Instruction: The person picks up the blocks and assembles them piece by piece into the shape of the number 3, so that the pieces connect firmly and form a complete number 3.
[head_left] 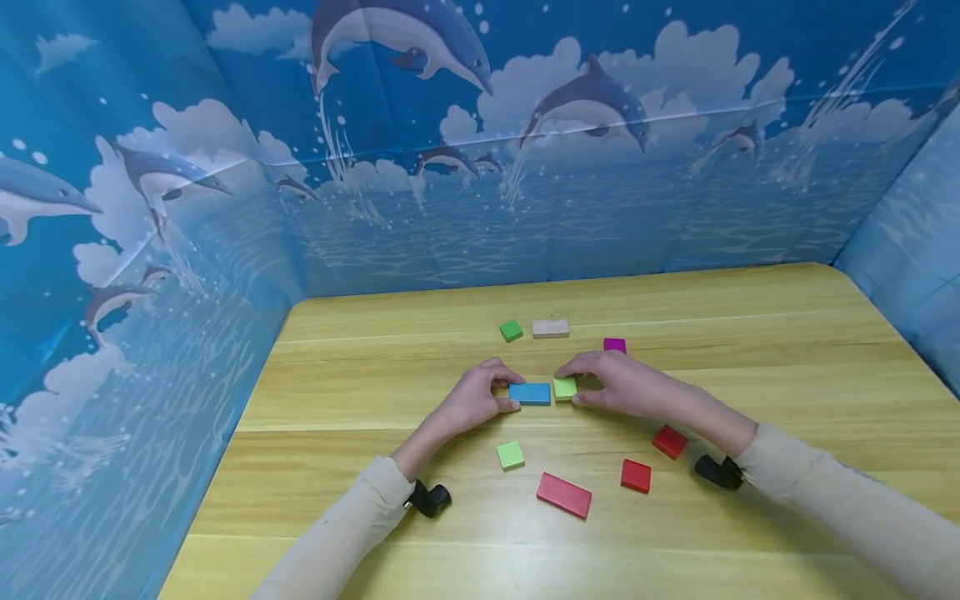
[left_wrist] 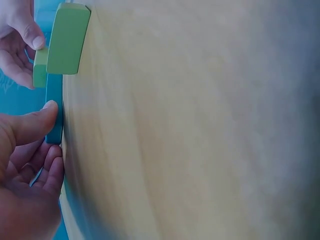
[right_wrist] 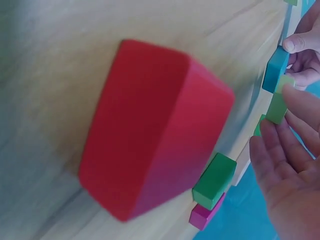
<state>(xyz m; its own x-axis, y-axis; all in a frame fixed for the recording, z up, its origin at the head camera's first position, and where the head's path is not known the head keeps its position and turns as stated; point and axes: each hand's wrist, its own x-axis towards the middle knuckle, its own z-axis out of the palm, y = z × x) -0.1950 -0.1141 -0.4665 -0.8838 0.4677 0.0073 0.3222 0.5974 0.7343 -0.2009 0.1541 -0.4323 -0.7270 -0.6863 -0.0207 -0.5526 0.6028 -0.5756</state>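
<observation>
A flat blue block (head_left: pixel 530 395) lies on the table with its left end between the thumb and fingers of my left hand (head_left: pixel 474 397). Just to its right, my right hand (head_left: pixel 628 384) pinches a small light-green block (head_left: pixel 565 389). In the head view a narrow gap parts the two blocks. The left wrist view also shows the left thumb on the blue block (left_wrist: pixel 54 120). From the right wrist, the held light-green block (right_wrist: pixel 276 106) appears between thumb and fingertips, close to the blue block's end.
Nearer me lie another light-green block (head_left: pixel 511 455), a long red block (head_left: pixel 564 496) and two small red blocks (head_left: pixel 636 476). Farther back are a green block (head_left: pixel 512 331), a pale wooden block (head_left: pixel 551 328) and a magenta block (head_left: pixel 614 344). Another green block (right_wrist: pixel 215 181) shows beside the magenta one.
</observation>
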